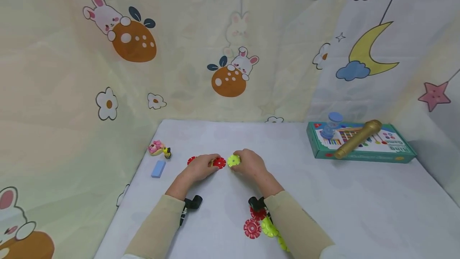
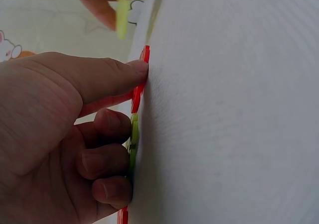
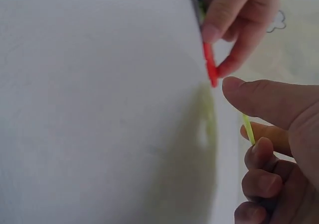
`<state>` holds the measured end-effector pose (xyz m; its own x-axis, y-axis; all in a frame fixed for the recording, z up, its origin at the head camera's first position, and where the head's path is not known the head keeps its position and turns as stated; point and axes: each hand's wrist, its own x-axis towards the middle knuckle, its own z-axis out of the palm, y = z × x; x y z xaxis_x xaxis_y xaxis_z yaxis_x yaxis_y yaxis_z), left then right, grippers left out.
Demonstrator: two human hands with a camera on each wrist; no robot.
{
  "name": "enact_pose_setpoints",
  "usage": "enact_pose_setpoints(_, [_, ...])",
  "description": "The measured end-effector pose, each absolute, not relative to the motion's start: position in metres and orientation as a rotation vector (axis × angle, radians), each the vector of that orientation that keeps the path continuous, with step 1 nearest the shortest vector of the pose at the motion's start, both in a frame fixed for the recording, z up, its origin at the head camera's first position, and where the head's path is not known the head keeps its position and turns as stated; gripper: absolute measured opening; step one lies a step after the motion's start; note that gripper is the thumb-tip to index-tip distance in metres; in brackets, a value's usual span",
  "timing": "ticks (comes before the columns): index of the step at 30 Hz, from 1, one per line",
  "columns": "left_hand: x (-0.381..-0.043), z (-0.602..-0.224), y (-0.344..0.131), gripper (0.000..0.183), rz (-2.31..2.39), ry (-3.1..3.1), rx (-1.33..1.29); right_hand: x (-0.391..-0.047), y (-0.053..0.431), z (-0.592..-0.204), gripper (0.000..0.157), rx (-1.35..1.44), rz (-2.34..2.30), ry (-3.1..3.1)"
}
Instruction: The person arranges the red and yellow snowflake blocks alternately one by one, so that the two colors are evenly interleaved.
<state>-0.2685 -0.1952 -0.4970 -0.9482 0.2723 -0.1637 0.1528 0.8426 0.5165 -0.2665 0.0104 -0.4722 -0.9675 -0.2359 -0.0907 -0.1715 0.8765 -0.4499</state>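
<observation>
My left hand [image 1: 201, 167] pinches a red notched plastic building disc [image 1: 219, 163] between thumb and finger, low over the table. Under its curled fingers a yellow-green disc [image 2: 133, 139] shows in the left wrist view. Past the back of that hand, part of another red disc [image 1: 191, 159] peeks out. These discs lie in a row; how they join is hidden. My right hand [image 1: 251, 166] pinches a separate yellow-green disc [image 1: 233, 160] by its edge, just right of the red one. A small gap separates the two discs.
By my right forearm lie red discs [image 1: 252, 228] and yellow-green discs [image 1: 269, 227], partly covered by the sleeve. At left are a small pink-and-yellow toy [image 1: 156, 148] and a blue block [image 1: 158, 169]. A green box [image 1: 363, 156] at back right bears a gold microphone-shaped object [image 1: 358, 139] and a blue hourglass-shaped object [image 1: 331, 125].
</observation>
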Motion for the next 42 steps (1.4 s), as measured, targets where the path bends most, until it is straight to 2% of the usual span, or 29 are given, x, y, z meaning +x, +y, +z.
enact_pose_setpoints(8, [-0.269, -0.495, -0.191, 0.050, 0.699, 2.801, 0.356, -0.268, 0.010, -0.491, 0.059, -0.286, -0.756, 2.839])
enact_pose_setpoints(15, [-0.266, -0.489, -0.184, 0.054, 0.678, 2.823, 0.350, -0.268, 0.014, -0.488, 0.041, -0.298, -0.858, 2.812])
enact_pose_setpoints(20, [-0.268, -0.485, -0.167, 0.054, 0.717, 2.838, 0.390, -0.270, 0.017, -0.485, 0.038, -0.347, -0.916, 2.791])
enact_pose_setpoints(28, [-0.269, -0.487, -0.148, 0.051, 0.715, 2.789, 0.360, -0.264, 0.021, -0.486, 0.045, -0.450, -0.781, 2.803])
enact_pose_setpoints(33, [-0.271, -0.492, -0.150, 0.052, 0.718, 2.788, 0.377, -0.247, 0.034, -0.470, 0.050, -0.389, -0.890, 2.722])
enact_pose_setpoints(38, [-0.270, -0.498, -0.147, 0.056, 0.701, 2.814, 0.400, -0.220, 0.062, -0.452, 0.042, -0.378, -0.951, 2.729])
enact_pose_setpoints(42, [-0.267, -0.497, -0.143, 0.052, 0.672, 2.857, 0.405, -0.197, 0.084, -0.449, 0.040, -0.344, -0.981, 2.757])
